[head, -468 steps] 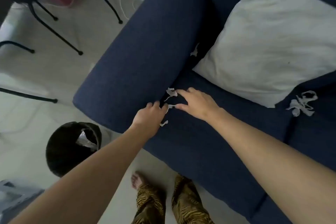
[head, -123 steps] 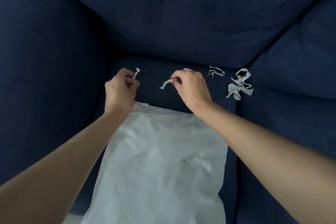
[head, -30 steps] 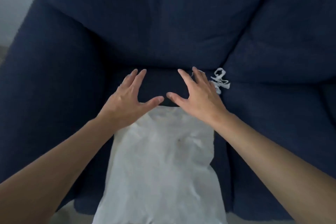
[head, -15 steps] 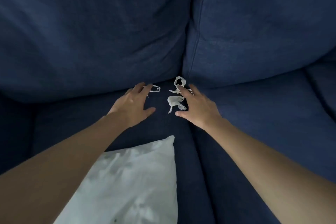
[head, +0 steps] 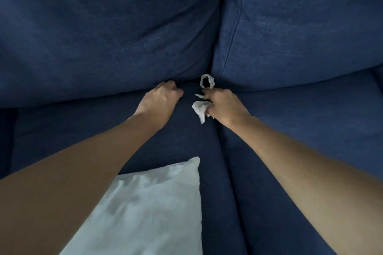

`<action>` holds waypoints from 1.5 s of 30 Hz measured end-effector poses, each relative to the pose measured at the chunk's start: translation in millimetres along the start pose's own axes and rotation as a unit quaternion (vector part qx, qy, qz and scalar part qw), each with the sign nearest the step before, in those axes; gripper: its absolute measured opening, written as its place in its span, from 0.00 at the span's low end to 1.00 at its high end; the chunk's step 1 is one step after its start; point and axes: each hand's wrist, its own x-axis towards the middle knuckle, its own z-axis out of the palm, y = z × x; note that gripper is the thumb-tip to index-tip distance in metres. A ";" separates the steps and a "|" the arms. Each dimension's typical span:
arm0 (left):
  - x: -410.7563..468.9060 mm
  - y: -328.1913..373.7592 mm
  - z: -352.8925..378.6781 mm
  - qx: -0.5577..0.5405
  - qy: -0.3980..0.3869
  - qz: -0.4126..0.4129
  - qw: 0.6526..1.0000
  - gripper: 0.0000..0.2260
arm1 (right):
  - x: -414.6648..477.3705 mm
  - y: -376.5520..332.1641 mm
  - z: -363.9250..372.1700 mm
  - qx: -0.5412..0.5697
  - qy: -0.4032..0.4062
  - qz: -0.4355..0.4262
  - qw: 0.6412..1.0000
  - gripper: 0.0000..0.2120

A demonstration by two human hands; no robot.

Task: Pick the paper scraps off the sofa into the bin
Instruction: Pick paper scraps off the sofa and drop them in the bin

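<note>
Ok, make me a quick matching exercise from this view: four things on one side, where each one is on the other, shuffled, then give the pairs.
Things:
1. looped paper strip
2. crumpled paper scrap
3. white pillow
4. left hand

Places:
A. near bottom edge, on the seat
B. in the crease where the back cushions meet
C. at the right hand's fingers
D. closed, at the foot of the left back cushion

Pairs: 1-B, 2-C, 3-A, 4-D

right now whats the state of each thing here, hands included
left hand: curled shut at the seat crease, contents hidden
right hand: closed on crumpled scrap
looped scrap: loose on the sofa
white pillow: lying flat on the seat
</note>
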 end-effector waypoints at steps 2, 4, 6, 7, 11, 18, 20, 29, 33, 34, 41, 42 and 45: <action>-3.7 -1.4 -1.8 -0.030 0.008 -0.002 1.000 0.12 | -4.2 0.9 -1.0 0.025 0.032 0.027 0.999 0.06; -9.8 -5.0 -1.9 -0.051 0.019 -0.010 0.998 0.12 | -10.8 0.4 -2.2 0.044 0.037 0.051 0.997 0.06; -21.0 -10.7 -2.0 -0.069 0.031 -0.022 0.997 0.12 | -18.3 0.2 -2.9 0.054 0.040 0.065 0.996 0.05; -28.3 -13.3 -3.7 -0.075 0.036 -0.026 0.996 0.13 | -22.4 -0.6 -4.6 0.054 0.044 0.067 0.995 0.05; -66.8 -26.1 -18.2 -0.100 0.073 -0.046 0.991 0.09 | -42.8 -9.3 -20.6 0.019 0.068 0.045 0.997 0.07; -160.6 -66.4 -68.8 -0.149 0.129 -0.110 0.974 0.10 | -74.0 -93.5 -44.0 0.000 0.086 -0.024 0.996 0.12; -195.8 -82.1 -86.9 -0.158 0.158 -0.131 0.966 0.08 | -79.9 -139.0 -47.2 -0.001 0.086 -0.052 0.995 0.13; -421.0 -137.2 -172.1 -0.175 0.298 -0.227 0.910 0.07 | -153.8 -390.5 -30.6 0.021 0.074 -0.244 0.967 0.11; -544.6 -155.5 -178.3 -0.170 0.330 -0.293 0.881 0.07 | -209.7 -493.3 7.3 0.043 0.031 -0.321 0.945 0.07; -576.5 -160.9 -175.7 -0.164 0.335 -0.307 0.875 0.07 | -224.0 -517.3 20.8 0.044 0.020 -0.340 0.939 0.06; -774.7 -181.7 -124.3 -0.171 0.352 -0.418 0.820 0.08 | -325.3 -646.8 135.8 0.026 -0.052 -0.449 0.892 0.01; -797.5 -181.0 -112.8 -0.169 0.352 -0.434 0.812 0.07 | -339.2 -659.1 154.5 0.020 -0.063 -0.462 0.885 0.01; -855.2 -178.6 -70.0 -0.178 0.340 -0.479 0.790 0.06 | -377.5 -686.1 209.0 0.000 -0.101 -0.492 0.865 0.01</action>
